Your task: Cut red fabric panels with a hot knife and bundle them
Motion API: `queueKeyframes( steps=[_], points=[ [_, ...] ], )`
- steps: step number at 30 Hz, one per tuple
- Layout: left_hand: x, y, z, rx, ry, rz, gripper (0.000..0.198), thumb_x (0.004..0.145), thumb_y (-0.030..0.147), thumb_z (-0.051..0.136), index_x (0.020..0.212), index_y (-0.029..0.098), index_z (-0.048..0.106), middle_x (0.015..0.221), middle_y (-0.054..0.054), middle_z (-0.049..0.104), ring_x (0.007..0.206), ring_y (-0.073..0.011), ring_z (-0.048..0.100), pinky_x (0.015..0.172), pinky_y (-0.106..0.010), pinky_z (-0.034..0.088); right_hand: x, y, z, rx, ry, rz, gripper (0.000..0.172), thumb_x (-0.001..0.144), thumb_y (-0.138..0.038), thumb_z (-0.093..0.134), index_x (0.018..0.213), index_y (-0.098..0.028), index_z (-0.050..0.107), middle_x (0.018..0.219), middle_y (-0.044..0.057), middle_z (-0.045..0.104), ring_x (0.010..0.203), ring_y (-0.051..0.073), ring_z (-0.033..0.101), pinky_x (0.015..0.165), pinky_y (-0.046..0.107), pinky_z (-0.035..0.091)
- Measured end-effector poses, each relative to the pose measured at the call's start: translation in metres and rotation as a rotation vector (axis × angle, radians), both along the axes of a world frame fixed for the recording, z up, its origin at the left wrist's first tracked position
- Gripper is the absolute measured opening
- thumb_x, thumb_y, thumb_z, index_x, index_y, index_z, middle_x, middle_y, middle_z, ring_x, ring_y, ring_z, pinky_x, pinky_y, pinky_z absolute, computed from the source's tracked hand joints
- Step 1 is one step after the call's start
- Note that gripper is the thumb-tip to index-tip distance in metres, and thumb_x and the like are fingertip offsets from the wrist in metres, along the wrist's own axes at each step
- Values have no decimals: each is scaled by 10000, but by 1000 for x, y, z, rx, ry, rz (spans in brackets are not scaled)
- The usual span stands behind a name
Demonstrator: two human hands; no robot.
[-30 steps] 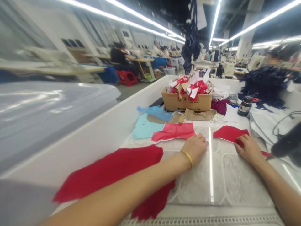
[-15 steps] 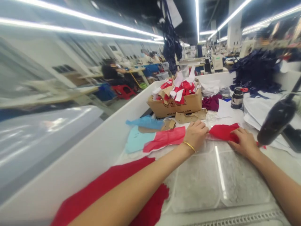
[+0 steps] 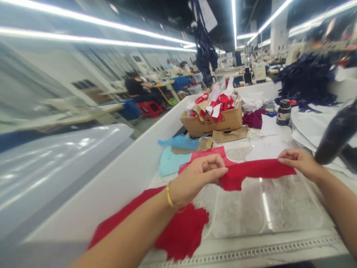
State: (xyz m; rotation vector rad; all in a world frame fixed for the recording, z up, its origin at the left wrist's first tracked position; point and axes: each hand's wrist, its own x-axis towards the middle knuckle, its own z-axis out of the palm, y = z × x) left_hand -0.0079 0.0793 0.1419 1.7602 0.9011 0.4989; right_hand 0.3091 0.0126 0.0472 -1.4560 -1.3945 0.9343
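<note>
A cut piece of red fabric (image 3: 255, 169) is stretched between my two hands, above the clear plastic templates on the table. My left hand (image 3: 202, 173), with a yellow bangle at the wrist, pinches its left end. At the right end, the fingertips of my right hand (image 3: 299, 162) grip the upper edge. Behind my left hand lies a lighter red piece (image 3: 209, 152), beside a light blue piece (image 3: 171, 162). A larger dark red fabric piece (image 3: 184, 232) rests under and beside my left forearm.
A cardboard box (image 3: 214, 124) full of red and white scraps stands at the back. Right of it are a maroon cloth (image 3: 253, 118), a dark jar (image 3: 283, 112) and a navy heap (image 3: 308, 80). A dark tool (image 3: 336, 132) hangs near my right hand. A white side wall (image 3: 117, 175) runs along the left.
The red fabric has been lifted and pulled out between both hands. My left hand has moved left and nearer; my right hand has shifted slightly right. The view has turned slightly.
</note>
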Motion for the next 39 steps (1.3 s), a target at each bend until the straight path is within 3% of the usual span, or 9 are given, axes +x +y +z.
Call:
queueKeyframes(
  steps=[2,4,7,10,13,16,20,31,39],
  points=[
    [-14,-3,-2,-175,8,40,369,742,496,761,712,208,532,575,38,583,517,-121,572,485,-218,479,-3,-5,8,-135,85,134,475,718,-633,758,847,-178,716,639,17,648,539,139,556,488,256,413],
    [-24,0,-15,-196,94,40,368,758,512,739,726,205,538,566,39,570,498,-122,568,472,-217,470,-6,-6,9,-241,63,219,450,705,-591,768,875,-178,712,565,-29,573,465,101,456,433,231,318],
    [-34,9,-45,70,263,33,309,809,482,654,744,190,575,626,3,610,571,-158,606,545,-270,525,-12,0,0,-262,-69,228,336,724,-464,725,889,-172,703,529,-63,521,469,94,430,468,233,324],
    [-36,4,-69,313,300,74,224,837,401,614,861,180,645,881,-76,693,850,-237,657,796,-401,581,-15,6,-12,-231,-221,157,210,748,-328,665,888,-174,700,582,-43,592,555,125,533,577,264,412],
    [-36,-14,-81,547,293,-89,228,949,288,503,1075,183,662,1113,-114,695,1075,-256,639,980,-442,538,-17,7,-18,-239,-283,128,164,748,-272,656,879,-188,709,613,-35,621,602,145,574,608,278,427],
    [-38,-33,-88,757,332,-271,266,1003,219,449,1185,179,638,1216,-128,681,1130,-251,641,982,-407,556,-17,6,-17,-236,-306,115,174,762,-284,658,899,-195,718,630,-32,631,616,151,583,610,281,430],
    [-44,-40,-100,871,425,-271,241,998,278,539,1191,175,640,1249,-142,678,1136,-276,657,970,-418,582,-12,5,-16,-191,-342,111,193,776,-301,663,926,-199,727,655,-18,658,623,158,602,610,286,462],
    [-57,-31,-95,901,447,-237,298,982,322,566,1238,203,661,1290,-125,683,1175,-281,658,1019,-417,564,-2,8,-20,21,-547,-138,152,766,-205,655,900,-205,725,882,43,682,673,163,604,685,320,509],
    [-1,19,-89,1021,576,-249,245,950,146,536,1164,156,656,1162,-133,684,1073,-267,633,940,-406,541,-7,7,-24,108,-543,-173,126,759,-277,668,851,-213,725,784,31,634,586,151,542,629,324,487]
  ],
)
